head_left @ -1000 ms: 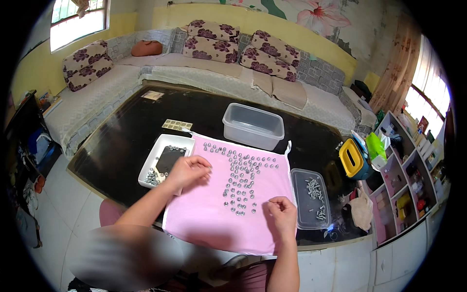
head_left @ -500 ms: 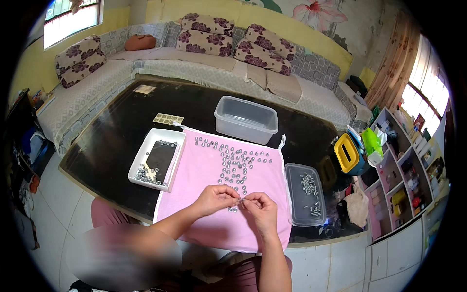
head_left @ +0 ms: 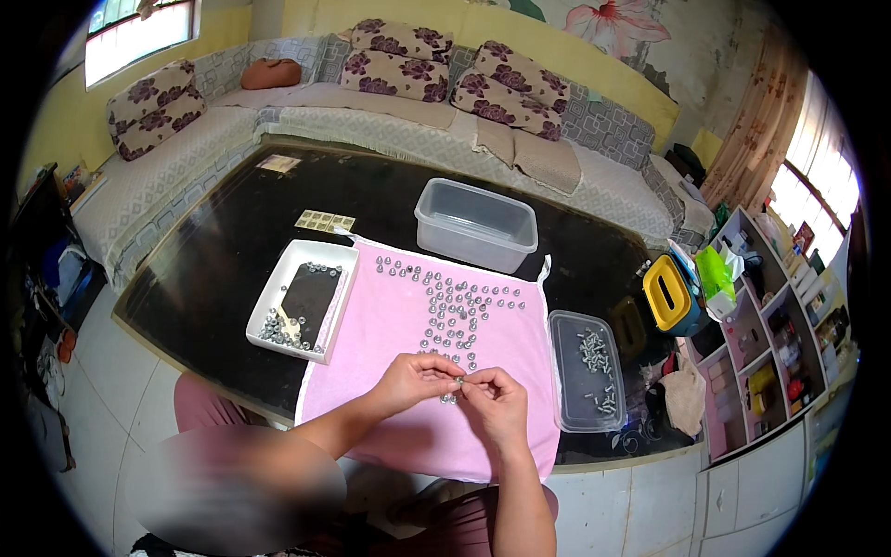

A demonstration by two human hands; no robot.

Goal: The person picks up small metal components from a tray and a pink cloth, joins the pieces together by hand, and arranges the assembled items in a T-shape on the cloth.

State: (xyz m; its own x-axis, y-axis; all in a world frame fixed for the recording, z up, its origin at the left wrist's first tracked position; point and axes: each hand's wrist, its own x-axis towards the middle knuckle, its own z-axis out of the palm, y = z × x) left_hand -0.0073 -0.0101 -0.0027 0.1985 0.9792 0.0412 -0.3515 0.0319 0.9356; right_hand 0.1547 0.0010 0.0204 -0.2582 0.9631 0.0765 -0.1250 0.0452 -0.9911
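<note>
Over the near part of a pink cloth, my left hand and my right hand meet fingertip to fingertip. Between them they pinch a small silver metal piece, mostly covered by the fingers; its exact kind is too small to make out. Rows of small silver metal pieces stand on the cloth beyond my hands, and a few show just below my fingertips. Left of the cloth, a white box holds loose round silver nuts. At the right, a clear shallow tray contains many loose screws.
An open clear plastic tub stands behind the cloth on the black table. A patterned card lies at the far left. Beyond the table's right end are a yellow-lidded box and a shelf unit. A sofa runs behind.
My fingers stay pinched together at the same spot, with the small metal piece turned slightly between them. The whole view has shifted a little.
</note>
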